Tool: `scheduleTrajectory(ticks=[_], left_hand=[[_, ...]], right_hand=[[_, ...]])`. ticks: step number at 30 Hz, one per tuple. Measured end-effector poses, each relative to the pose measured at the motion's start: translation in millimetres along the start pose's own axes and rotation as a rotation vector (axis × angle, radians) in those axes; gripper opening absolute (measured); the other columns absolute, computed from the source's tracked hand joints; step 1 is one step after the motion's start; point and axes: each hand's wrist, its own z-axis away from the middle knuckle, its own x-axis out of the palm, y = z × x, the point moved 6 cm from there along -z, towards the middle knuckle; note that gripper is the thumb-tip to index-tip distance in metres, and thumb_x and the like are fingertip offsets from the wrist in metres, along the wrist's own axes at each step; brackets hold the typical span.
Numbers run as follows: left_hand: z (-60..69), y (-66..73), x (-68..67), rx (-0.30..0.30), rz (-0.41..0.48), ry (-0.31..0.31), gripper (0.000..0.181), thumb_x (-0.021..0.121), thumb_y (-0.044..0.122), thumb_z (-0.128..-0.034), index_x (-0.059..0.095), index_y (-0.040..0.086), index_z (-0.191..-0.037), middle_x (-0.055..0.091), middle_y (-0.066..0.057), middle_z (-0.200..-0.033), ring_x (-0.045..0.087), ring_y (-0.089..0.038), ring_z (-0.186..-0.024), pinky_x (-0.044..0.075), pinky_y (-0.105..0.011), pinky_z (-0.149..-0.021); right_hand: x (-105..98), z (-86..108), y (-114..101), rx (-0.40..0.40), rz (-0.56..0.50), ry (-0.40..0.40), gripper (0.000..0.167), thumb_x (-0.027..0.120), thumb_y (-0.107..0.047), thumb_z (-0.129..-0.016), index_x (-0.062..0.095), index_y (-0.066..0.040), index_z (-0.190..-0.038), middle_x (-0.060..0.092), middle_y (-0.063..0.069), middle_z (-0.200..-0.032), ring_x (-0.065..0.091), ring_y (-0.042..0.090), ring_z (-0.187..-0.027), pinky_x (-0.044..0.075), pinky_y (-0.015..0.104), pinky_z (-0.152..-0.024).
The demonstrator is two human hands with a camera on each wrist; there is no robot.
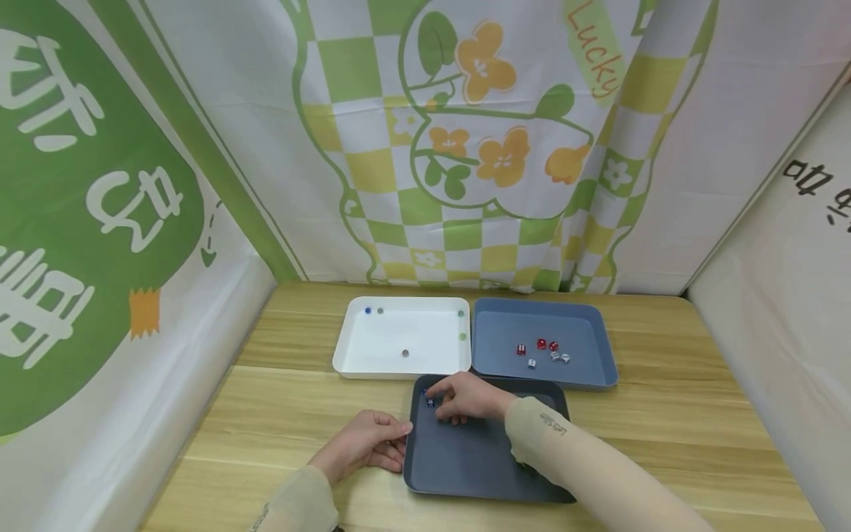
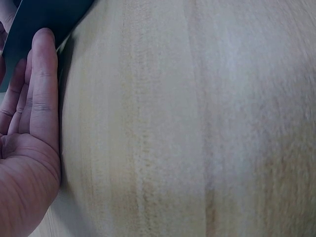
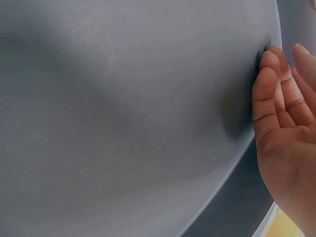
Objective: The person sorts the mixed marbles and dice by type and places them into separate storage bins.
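Note:
My right hand [image 1: 468, 397] reaches over the black tray [image 1: 465, 462], its index finger at the far left corner beside dark blue dice [image 1: 431, 403]. In the right wrist view its fingers [image 3: 266, 84] are gently bent and the thumb stands apart from them. Dark shapes show by the fingertips, too unclear to make out. My left hand [image 1: 371, 442] rests on the table against the left side of the same tray, thumb touching the rim. The left wrist view shows its fingers [image 2: 44, 79] nearly straight along the tray's outer wall.
Behind the black tray are a white tray [image 1: 379, 360] with several small coloured beads or marbles and a blue-grey tray [image 1: 495, 355]. Red dice [image 1: 541, 344] and white dice [image 1: 532, 363] lie in the blue-grey tray. Printed curtains [image 1: 465, 244] hang behind the wooden table [image 1: 266, 399].

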Motion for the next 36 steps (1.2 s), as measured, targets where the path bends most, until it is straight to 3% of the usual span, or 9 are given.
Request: scheduleTrajectory(ticks=[13,36], left_hand=[[-0.2,0.1,-0.8,-0.001,-0.006,0.004,0.033,0.070,0.031,-0.0986,0.070,-0.002,-0.098,0.073,-0.011,-0.084,0.072,-0.016,-0.070,0.065,-0.033,-0.067],[0.2,0.5,0.3,0.007,0.003,0.001,0.032,0.071,0.030,-0.0979,0.070,-0.002,-0.097,0.073,-0.012,-0.083,0.072,-0.018,-0.069,0.066,-0.035,-0.068]], right_hand=[[1.0,-2.1,2.3,-0.003,0.010,0.007,0.021,0.075,-0.003,-0.091,0.075,-0.006,-0.111,0.072,0.006,-0.074,0.064,0.017,-0.061,0.052,0.027,-0.053],[3.8,0.8,-0.9,0.055,0.087,0.025,0.011,0.073,0.000,-0.089,0.073,-0.009,-0.095,0.069,0.003,-0.070,0.062,0.015,-0.060,0.050,0.024,-0.053]])
